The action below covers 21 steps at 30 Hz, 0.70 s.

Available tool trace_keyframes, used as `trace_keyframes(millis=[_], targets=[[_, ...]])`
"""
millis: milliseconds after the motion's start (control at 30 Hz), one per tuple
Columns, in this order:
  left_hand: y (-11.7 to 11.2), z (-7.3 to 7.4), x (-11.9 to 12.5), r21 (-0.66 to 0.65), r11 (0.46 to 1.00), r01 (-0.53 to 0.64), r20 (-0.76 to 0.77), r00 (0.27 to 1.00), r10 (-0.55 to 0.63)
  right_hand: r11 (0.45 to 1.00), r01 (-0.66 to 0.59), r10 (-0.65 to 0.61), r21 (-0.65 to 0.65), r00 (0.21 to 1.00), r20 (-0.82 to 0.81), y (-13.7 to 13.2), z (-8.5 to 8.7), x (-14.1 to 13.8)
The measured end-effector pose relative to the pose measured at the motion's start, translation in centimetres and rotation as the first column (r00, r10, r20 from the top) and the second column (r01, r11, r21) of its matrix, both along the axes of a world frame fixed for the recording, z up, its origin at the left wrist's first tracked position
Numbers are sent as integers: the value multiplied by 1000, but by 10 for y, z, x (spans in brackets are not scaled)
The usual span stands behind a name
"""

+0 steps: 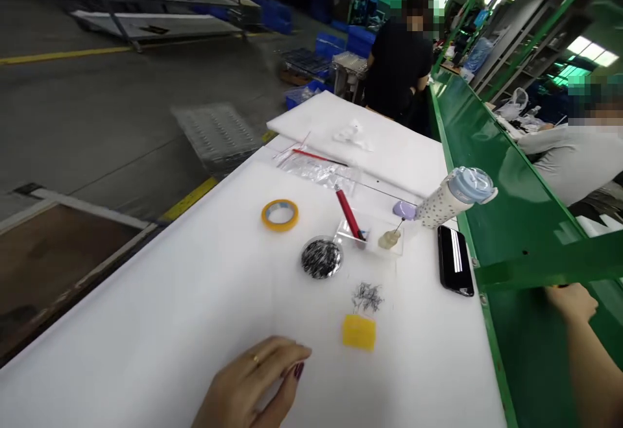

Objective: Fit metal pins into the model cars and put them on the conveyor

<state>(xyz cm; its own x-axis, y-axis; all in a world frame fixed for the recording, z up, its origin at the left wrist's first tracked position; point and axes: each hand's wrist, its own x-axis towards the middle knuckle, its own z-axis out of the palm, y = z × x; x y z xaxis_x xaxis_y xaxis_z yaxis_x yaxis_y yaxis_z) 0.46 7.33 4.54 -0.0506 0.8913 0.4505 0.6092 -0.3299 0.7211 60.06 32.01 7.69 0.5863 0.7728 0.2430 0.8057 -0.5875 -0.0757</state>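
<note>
My left hand (257, 379) is low over the white tabletop, its fingers curled and the thumb tip close to them; whatever lies between the tips is hidden. A yellow block (359, 332) lies to its right, below a loose pile of thin black pins or wires (367, 297). Beyond the hand, a round dish (322, 257) holds many more thin dark pieces. My right hand (574, 301) reaches into the green trough at the right, fingers closed and partly behind a green bar. A small yellow and dark bit shows at its fingertips, too hidden to name.
A yellow tape roll (280, 214), red-handled tool (348, 211), clear tray (392, 246), phone (455, 261) and tilted spotted bottle (442, 207) occupy the table. A white foam board (399, 155) lies at the far end. Two people sit nearby. A green rail (535, 262) edges the right.
</note>
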Motion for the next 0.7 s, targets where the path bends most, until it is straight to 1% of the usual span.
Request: trace_keyframes(millis=[67,133,233,300,367,400,467,500,533,567,633,667,700], targets=[[-2,2,-2,11,1000,14,-49,999,-13,993,98,-100,-61,995,-27,-30,-2,2],[-8,3,-6,14,997,80,-104,992,-78,989,119,-125,-93,991,-57,-70,-3,2],[-18,2,-16,-30,977,213,-176,961,-215,989,126,-134,-76,986,-100,-141,1,-6],[-23,-1,-24,-98,959,265,-212,936,-280,989,140,-145,-49,981,-129,-190,11,-22],[-27,-4,-30,-158,941,301,-236,913,-332,992,129,-126,11,982,-143,-236,26,-55],[-28,-6,-32,-177,931,318,-241,904,-354,993,88,-76,80,987,-142,-257,34,-80],[-30,-10,-34,-206,916,343,-240,890,-388,982,-59,81,177,989,-122,-291,47,-145],[-31,-11,-35,-219,909,355,-238,884,-402,963,-187,216,196,967,-137,-304,51,-184],[-32,-12,-35,-232,902,365,-240,877,-416,910,-335,376,243,915,-146,-313,53,-226],[-34,-12,-36,-245,895,373,-243,870,-429,845,-472,517,253,841,-158,-320,53,-269],[-37,-12,-40,-267,884,383,-253,857,-448,693,-667,715,273,684,-144,-325,44,-348],[-39,-12,-42,-271,884,380,-259,856,-448,662,-700,747,268,648,-151,-325,36,-382],[-41,-12,-45,-274,886,373,-266,856,-443,657,-698,749,284,645,-149,-325,28,-411]])
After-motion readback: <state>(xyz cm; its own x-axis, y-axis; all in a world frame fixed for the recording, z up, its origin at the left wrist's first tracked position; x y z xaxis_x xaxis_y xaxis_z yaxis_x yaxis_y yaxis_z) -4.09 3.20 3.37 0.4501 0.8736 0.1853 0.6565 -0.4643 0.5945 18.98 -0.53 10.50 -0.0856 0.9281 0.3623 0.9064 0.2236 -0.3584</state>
